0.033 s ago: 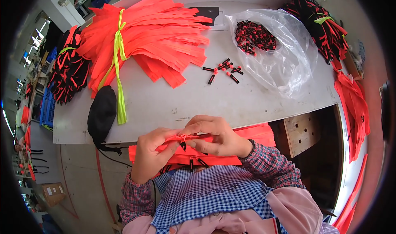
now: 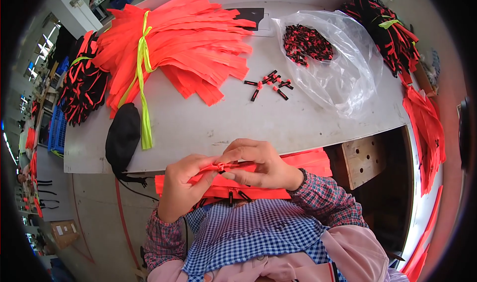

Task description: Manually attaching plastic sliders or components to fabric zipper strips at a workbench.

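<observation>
In front of my apron, at the table's near edge, both hands pinch one orange zipper. My left hand (image 2: 181, 185) is closed, its thumb and fingers gripping the zipper's tape. From the other side my right hand (image 2: 263, 163) closes thumb and index finger near a small orange slider (image 2: 221, 167) with a black pull tab; the fingertips partly hide it. Below the hands, a stack of orange zipper strips (image 2: 308, 161) lies across my lap. Several black pull tabs (image 2: 243, 196) hang from it over the apron.
Loose sliders (image 2: 273, 80) lie mid-table beside a clear plastic bag (image 2: 348, 90) with many more sliders. A tied orange bundle (image 2: 189, 43) covers the far left, near a black pouch (image 2: 122, 138). Black-and-orange bundles (image 2: 82, 90) flank the table. A wooden board (image 2: 364, 161) shows under its right edge.
The black pull tab between my fingertips hung further down before; now less of it shows and it sits closer to my right thumb. Both hands stay in nearly the same place.
</observation>
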A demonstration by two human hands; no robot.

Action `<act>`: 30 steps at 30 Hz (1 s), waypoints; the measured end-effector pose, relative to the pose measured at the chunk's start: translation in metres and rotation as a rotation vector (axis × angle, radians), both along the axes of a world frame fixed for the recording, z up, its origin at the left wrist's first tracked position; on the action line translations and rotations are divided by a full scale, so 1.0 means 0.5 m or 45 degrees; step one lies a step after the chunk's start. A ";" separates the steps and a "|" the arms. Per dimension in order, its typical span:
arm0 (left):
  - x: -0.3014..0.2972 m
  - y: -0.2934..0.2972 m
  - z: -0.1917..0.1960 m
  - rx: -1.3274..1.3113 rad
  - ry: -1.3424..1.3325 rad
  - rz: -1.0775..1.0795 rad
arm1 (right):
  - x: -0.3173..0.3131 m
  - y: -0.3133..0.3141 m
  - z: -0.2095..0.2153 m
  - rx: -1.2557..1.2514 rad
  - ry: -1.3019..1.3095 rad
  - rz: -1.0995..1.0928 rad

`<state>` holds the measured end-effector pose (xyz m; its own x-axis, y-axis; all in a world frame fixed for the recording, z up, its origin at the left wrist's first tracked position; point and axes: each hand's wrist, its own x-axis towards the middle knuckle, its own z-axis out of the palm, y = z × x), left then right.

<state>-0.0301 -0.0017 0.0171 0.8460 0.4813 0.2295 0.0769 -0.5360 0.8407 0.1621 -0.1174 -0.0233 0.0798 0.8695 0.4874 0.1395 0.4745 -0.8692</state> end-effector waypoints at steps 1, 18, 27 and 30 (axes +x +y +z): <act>0.001 -0.003 0.001 0.026 0.015 0.003 | -0.003 0.003 -0.002 0.021 -0.018 -0.016; -0.014 -0.015 -0.026 -0.001 -0.099 -0.033 | -0.031 -0.002 -0.011 0.291 -0.386 -0.205; -0.011 -0.014 -0.021 0.026 -0.064 -0.047 | -0.023 -0.003 -0.021 0.220 -0.249 -0.108; -0.007 -0.018 -0.018 0.047 -0.059 -0.042 | -0.020 -0.002 -0.025 0.222 -0.242 -0.104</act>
<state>-0.0336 -0.0105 0.0084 0.8494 0.4437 0.2858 0.0200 -0.5682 0.8226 0.1522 -0.1186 -0.0360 0.0389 0.7653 0.6425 0.3361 0.5955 -0.7297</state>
